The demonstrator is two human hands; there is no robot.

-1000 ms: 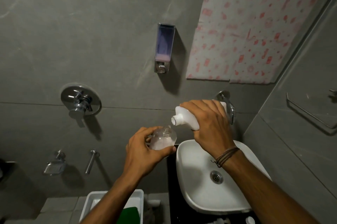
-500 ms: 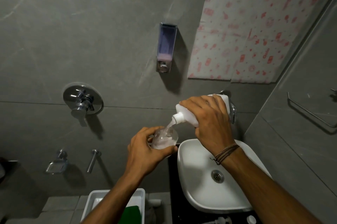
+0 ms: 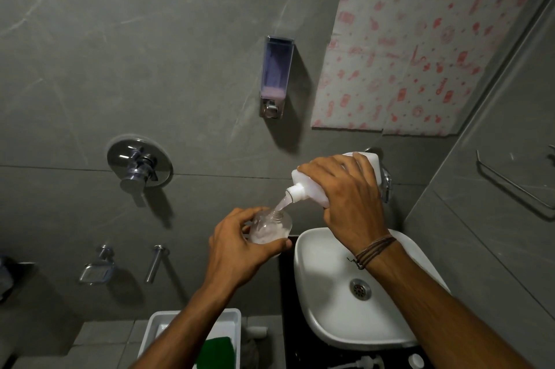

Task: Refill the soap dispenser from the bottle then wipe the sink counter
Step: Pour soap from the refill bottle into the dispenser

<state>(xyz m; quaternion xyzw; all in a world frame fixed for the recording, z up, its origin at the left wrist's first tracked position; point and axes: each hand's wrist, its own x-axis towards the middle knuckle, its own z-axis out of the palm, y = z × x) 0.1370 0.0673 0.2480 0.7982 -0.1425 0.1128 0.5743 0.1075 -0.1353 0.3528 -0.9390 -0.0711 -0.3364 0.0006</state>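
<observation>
My left hand (image 3: 240, 245) grips a small clear soap dispenser bottle (image 3: 270, 226), held upright just left of the white sink (image 3: 330, 302). My right hand (image 3: 351, 197) holds a white refill bottle (image 3: 303, 185) tilted down to the left, its open neck just above the dispenser's mouth. A pale pinkish stream of soap runs from the neck into the dispenser, which holds some pale liquid at the bottom. A pump head (image 3: 360, 364) lies on the dark counter (image 3: 288, 308) at the bottom edge.
A wall-mounted dispenser (image 3: 274, 77) with purple liquid hangs above. A chrome shower valve (image 3: 139, 163) and soap dish (image 3: 97, 271) sit on the grey wall at left. A white bin (image 3: 231, 326) with something green stands below. A towel rail (image 3: 516, 188) is at right.
The refill bottle has tipped further down toward the dispenser and soap now flows into it; a second ago its neck was level and nothing poured.
</observation>
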